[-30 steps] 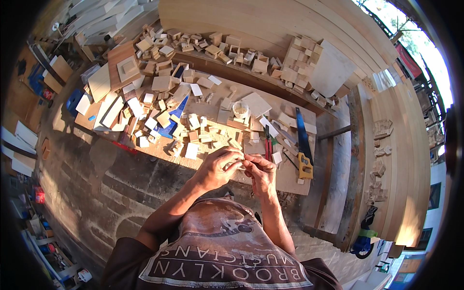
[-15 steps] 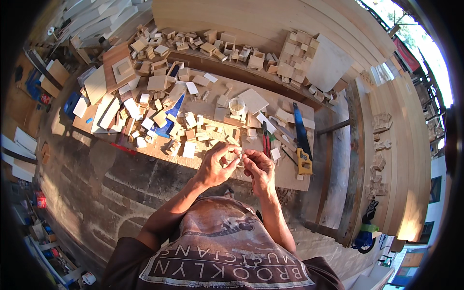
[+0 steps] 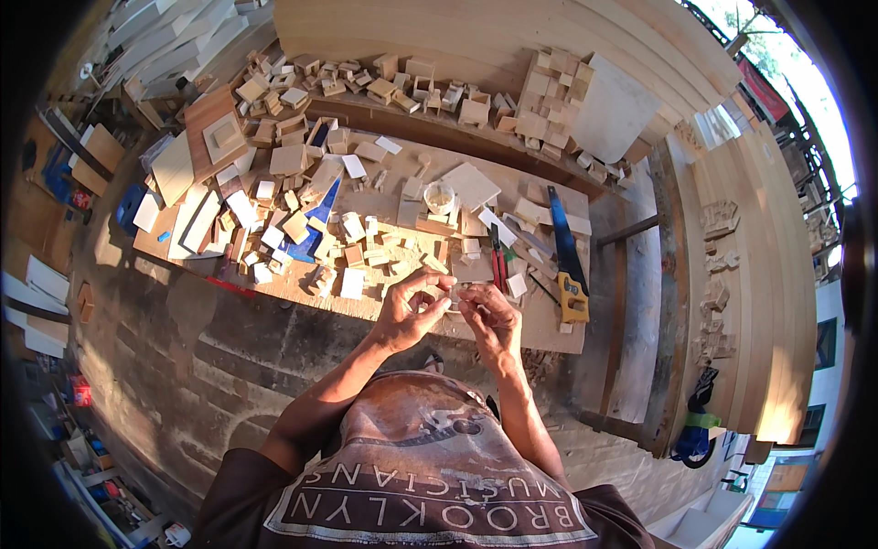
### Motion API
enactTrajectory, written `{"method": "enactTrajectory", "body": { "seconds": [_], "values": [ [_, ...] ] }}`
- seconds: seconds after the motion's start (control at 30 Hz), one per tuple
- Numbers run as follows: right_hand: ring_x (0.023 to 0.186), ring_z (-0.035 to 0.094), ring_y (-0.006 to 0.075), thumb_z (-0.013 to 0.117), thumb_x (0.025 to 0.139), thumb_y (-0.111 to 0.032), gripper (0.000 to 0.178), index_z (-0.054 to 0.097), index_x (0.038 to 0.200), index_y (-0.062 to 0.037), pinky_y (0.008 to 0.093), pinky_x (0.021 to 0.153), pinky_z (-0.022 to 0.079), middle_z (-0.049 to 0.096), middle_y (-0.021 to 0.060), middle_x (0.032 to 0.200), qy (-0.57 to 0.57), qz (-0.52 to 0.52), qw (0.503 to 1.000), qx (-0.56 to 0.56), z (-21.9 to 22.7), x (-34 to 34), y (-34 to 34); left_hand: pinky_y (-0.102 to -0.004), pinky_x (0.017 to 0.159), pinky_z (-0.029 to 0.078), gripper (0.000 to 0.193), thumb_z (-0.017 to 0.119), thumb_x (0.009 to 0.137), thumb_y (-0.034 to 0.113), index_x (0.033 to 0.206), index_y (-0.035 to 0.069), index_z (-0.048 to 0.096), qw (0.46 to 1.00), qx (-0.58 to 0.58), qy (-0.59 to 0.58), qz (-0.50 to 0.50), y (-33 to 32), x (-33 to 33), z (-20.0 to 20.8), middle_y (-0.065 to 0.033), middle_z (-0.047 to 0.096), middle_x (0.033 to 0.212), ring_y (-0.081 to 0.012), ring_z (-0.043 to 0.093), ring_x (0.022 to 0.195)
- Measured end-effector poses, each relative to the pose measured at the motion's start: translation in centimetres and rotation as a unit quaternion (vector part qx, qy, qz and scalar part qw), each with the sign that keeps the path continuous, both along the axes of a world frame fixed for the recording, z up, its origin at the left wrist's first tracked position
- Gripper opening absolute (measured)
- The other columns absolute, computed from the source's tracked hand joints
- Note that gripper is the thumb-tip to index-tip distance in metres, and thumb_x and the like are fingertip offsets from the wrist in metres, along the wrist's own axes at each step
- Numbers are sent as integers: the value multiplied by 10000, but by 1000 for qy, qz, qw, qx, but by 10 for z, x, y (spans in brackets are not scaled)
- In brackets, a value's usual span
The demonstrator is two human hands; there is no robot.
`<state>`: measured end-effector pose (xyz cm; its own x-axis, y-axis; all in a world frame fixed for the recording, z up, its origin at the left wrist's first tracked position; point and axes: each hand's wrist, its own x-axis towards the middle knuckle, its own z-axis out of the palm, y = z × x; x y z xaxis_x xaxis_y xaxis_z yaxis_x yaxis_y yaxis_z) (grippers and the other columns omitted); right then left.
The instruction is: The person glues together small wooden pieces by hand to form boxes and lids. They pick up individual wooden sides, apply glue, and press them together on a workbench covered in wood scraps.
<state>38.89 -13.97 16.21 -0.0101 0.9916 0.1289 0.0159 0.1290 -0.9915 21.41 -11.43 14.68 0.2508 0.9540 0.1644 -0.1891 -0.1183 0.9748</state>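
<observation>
My left hand and my right hand meet above the near edge of the workbench. Thumb and fingers of each are pinched around a small pale piece, mostly covered by the fingertips; its exact kind is too small to make out. Just beyond the hands lie small wooden blocks and a white rectangular piece. A clear tub with pale contents stands past them. Red-handled pliers rest to the right of my right hand.
A handsaw with a yellow handle lies at the bench's right side. A blue triangular square sits among scattered blocks at left. Small wooden boxes line the back ledge. Long boards stand at far right, beyond the workbench.
My hands stay together at nearly the same spot, with the right fingers shifted slightly around the small piece. The bench appears moved a little left and up in the view.
</observation>
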Motion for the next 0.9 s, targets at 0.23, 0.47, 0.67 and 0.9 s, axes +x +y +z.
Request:
{"method": "enactTrajectory", "body": {
  "seconds": [0.23,0.47,0.67,0.9],
  "values": [
    [716,569,115,677,893,-18,167,745,1034,-78,260,597,439,619,33,926,-174,-13,982,68,1,-3,-2,-230,721,494,362,597,826,-77,1171,29,629,998,2,53,-23,-2,0,-3,-38,632,1069,-81,597,916],
    [708,552,112,672,872,26,186,732,1029,-53,252,610,449,622,40,955,-229,13,971,64,-4,5,-3,-233,671,482,399,637,792,-91,1173,29,632,982,71,170,-33,5,3,-14,-47,637,1031,-124,620,906],
    [676,567,157,671,866,-7,178,735,1021,-67,289,571,441,632,56,960,-258,-47,964,44,-15,31,-2,-310,689,505,310,648,799,-4,1104,41,681,970,69,233,-9,17,10,-73,-87,659,1010,-204,638,898],
    [681,564,136,625,881,13,189,724,1032,-44,270,579,450,631,60,959,-311,-83,947,19,-40,73,-22,-396,724,509,200,648,760,14,959,31,655,961,76,265,22,14,30,-162,-157,626,879,-325,621,801]
  ]
}}
